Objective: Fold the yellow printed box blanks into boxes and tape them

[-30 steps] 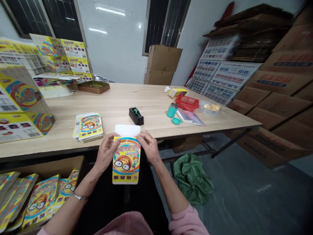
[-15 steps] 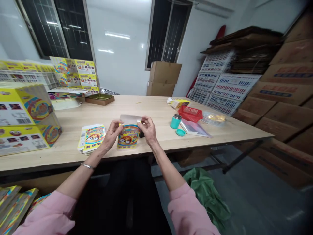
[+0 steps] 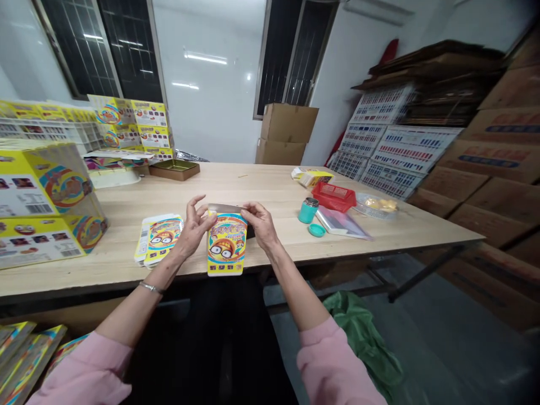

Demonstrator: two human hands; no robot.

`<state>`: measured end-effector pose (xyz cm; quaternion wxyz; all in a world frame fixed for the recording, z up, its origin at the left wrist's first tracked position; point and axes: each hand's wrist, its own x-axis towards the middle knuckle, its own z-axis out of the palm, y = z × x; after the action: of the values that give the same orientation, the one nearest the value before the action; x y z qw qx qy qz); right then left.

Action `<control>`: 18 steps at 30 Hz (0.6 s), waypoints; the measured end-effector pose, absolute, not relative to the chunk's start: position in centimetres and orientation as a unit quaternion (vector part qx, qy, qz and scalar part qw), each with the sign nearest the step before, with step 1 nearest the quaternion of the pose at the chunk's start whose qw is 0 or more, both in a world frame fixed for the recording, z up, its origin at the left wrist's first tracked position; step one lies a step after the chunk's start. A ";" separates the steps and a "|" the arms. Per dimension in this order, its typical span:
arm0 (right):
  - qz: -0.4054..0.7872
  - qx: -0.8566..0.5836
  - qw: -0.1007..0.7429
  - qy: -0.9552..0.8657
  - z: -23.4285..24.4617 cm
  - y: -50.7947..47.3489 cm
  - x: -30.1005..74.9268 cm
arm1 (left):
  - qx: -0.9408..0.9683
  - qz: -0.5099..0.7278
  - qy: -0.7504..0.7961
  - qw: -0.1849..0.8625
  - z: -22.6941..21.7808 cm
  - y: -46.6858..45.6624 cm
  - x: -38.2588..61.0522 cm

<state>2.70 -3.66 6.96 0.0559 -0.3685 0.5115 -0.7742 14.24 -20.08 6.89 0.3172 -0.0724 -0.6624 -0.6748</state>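
A flat yellow printed carton point(image 3: 226, 247) with a cartoon face in glasses is held between my hands at the table's front edge, its lower end overhanging the edge. My left hand point(image 3: 192, 232) pinches its upper left corner with the thumb in front, the index finger raised. At the upper right corner, my right hand point(image 3: 260, 226) has thumb and fingers closed on it. A greyish flap point(image 3: 226, 208) shows along its top between the hands. Left of it lie several similar flat cartons point(image 3: 162, 239) in a loose pile. Part of a dark object point(image 3: 251, 232) shows behind the held carton.
Stacked yellow display boxes point(image 3: 46, 202) stand at the left. On the right are a turquoise jar point(image 3: 308, 210), its lid point(image 3: 316, 230), a red basket point(image 3: 334, 197), a plastic-covered booklet point(image 3: 341, 222) and a clear tray point(image 3: 375, 205). A brown open box point(image 3: 174, 170) sits farther back.
The carton has come nearer and tilted, so its printed front now faces me more fully. The grey flap shows as a narrower strip. My left index finger has lifted.
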 end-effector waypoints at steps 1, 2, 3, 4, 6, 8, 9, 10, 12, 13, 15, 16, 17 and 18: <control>-0.770 -0.373 0.048 0.515 7.2 -3.9 2.3 | -0.084 -0.664 -0.675 0.311 7.0 -20.6 13.7; -0.766 -0.381 0.039 0.517 7.4 -4.1 2.0 | -0.097 -0.651 -0.688 0.306 7.1 -21.1 13.1; -0.761 -0.388 0.030 0.518 7.6 -4.3 1.7 | -0.110 -0.638 -0.700 0.301 7.1 -21.6 12.5; -0.758 -0.394 0.021 0.520 7.7 -4.6 1.5 | -0.119 -0.626 -0.710 0.298 7.1 -22.1 12.0; -0.755 -0.393 0.005 0.526 7.7 -5.0 1.1 | -0.123 -0.613 -0.719 0.304 6.8 -22.7 11.4; -0.752 -0.384 -0.006 0.536 7.5 -5.4 1.0 | -0.121 -0.617 -0.714 0.308 6.5 -22.8 11.1; -0.750 -0.382 -0.007 0.540 7.3 -5.6 1.0 | -0.120 -0.626 -0.707 0.306 6.3 -22.6 11.2; -0.749 -0.383 -0.004 0.541 7.3 -5.7 1.1 | -0.118 -0.637 -0.700 0.301 6.2 -22.4 11.3; -0.749 -0.386 0.014 0.539 7.3 -5.7 1.4 | -0.104 -0.658 -0.686 0.293 6.2 -21.9 11.6; -0.748 -0.388 0.028 0.537 7.4 -5.7 1.6 | -0.088 -0.664 -0.679 0.300 6.3 -21.6 11.8; -0.742 -0.389 0.050 0.543 7.8 -5.8 2.0 | -0.052 -0.667 -0.666 0.329 6.6 -21.2 11.9; -0.737 -0.385 0.051 0.553 8.0 -5.8 2.2 | -0.039 -0.667 -0.662 0.338 6.8 -21.1 11.9; -0.731 -0.379 0.044 0.565 8.3 -5.9 2.4 | -0.032 -0.669 -0.660 0.340 6.9 -21.0 11.9; -0.725 -0.373 0.034 0.578 8.5 -6.0 2.5 | -0.032 -0.671 -0.661 0.334 7.1 -20.9 11.8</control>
<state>2.46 -6.00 8.47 0.0338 -0.3730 0.5775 -0.7254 11.82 -20.93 7.08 0.3338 -0.0316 -0.6609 -0.6714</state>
